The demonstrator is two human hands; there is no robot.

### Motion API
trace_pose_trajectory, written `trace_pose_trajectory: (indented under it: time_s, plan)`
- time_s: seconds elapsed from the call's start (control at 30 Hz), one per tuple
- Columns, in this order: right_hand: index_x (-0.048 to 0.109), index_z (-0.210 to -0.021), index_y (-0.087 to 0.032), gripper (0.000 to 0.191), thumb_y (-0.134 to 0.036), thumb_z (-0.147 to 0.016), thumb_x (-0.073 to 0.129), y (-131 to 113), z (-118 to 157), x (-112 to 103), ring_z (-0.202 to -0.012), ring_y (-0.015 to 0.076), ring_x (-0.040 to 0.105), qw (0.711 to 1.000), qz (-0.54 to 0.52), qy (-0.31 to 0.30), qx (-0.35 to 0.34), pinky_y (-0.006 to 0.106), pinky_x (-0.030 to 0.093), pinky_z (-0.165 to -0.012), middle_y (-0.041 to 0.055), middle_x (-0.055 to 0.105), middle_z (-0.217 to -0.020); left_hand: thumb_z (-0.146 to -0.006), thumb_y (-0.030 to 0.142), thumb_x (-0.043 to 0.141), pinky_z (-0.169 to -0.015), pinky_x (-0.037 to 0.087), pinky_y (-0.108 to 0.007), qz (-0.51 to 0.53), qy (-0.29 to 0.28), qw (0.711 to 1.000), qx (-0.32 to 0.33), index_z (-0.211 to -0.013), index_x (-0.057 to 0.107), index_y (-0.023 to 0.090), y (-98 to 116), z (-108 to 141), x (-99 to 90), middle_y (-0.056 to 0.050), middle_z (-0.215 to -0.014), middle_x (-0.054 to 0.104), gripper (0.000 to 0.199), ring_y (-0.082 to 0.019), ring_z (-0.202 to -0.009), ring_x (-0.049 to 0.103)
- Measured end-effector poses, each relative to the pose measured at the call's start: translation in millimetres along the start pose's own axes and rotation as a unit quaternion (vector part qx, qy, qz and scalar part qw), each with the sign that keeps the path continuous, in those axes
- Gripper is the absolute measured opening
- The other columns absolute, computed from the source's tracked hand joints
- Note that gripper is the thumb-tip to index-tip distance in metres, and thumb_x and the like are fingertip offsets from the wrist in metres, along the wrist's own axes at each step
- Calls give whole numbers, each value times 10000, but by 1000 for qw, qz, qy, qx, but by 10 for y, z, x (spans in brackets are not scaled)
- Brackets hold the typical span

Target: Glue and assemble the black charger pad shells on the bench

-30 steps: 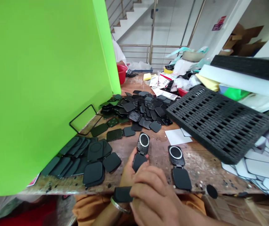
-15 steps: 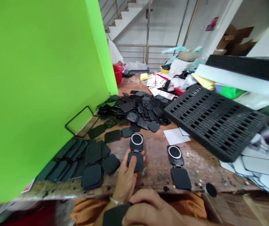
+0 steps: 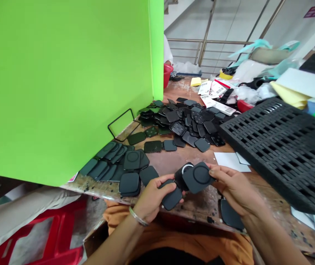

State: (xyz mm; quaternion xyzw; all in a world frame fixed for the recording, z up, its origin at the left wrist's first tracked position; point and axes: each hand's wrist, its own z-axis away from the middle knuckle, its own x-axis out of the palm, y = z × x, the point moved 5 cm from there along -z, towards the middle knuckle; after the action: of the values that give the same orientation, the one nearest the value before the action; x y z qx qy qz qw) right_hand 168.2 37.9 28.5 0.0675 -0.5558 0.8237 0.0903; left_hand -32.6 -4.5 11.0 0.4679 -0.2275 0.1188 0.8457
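A worker's two hands meet over the near edge of a scuffed wooden tabletop (image 3: 185, 162). The left hand (image 3: 153, 197) is closed around a hinged black device with a white-ringed round face (image 3: 177, 186), its lower flap pinched between thumb and fingers. The right hand (image 3: 233, 186), fingers curled, grips a rounded-square black plastic plate with a moulded circle (image 3: 198, 177) by its right edge and holds it against the top of the device, partly covering the ringed face. Whether the plate is already seated cannot be told.

Judged from how things lie, the work is at an early stage. At about ten o'clock from the hands, a fanned stack of similar dark rounded-square plates (image 3: 113, 167) lies against the foot of a bright green upright panel (image 3: 63, 84). Farther out, near twelve o'clock, a large loose heap of black parts (image 3: 183, 123) lies unsorted. Just under the right wrist, at about four o'clock, one more black rounded-square piece (image 3: 230, 215) rests on the wood; it may belong to a unit already handled, but most of it is hidden. The slotted black foam tray (image 3: 281, 147) at two o'clock shows no parts in the slots that can be seen.

A white paper slip (image 3: 230, 161) lies just beyond the right hand. At the far end of the tabletop, printed leaflets (image 3: 212, 97) and a red plastic basin (image 3: 167, 73) sit beside another person's white sleeve (image 3: 167, 51).
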Motion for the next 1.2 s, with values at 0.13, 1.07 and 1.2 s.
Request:
trace_pose_trajectory:
  time_s: [0.13, 1.07, 1.2]
  plan:
    - [727, -717, -156, 204, -297, -587, 796, 26, 23, 3, -867, 189, 598, 1000, 11, 9, 14, 283, 509, -741, 96, 679, -1013, -729, 199, 729, -723, 586, -385, 10, -55, 998, -36, -1081, 602, 123, -33, 21, -24, -116, -939, 715, 382, -243, -834, 704]
    - [703, -626, -143, 207, -285, -557, 837, 216, 15, 184, -783, 135, 534, 998, -19, -13, 50, 249, 473, -707, 38, 628, -873, -774, 155, 635, -551, 589, -268, -58, 2, 997, -45, -1061, 611, 88, -10, 69, 35, -94, -790, 712, 296, -184, -610, 707]
    - [709, -635, -144, 221, -296, -546, 842, 205, 26, 175, -802, 144, 541, 999, -10, -5, 49, 252, 469, -719, 48, 642, -912, -773, 156, 637, -568, 595, -274, -57, -1, 997, -43, -1038, 618, 94, -5, 65, 37, -94, -815, 714, 273, -182, -632, 709]
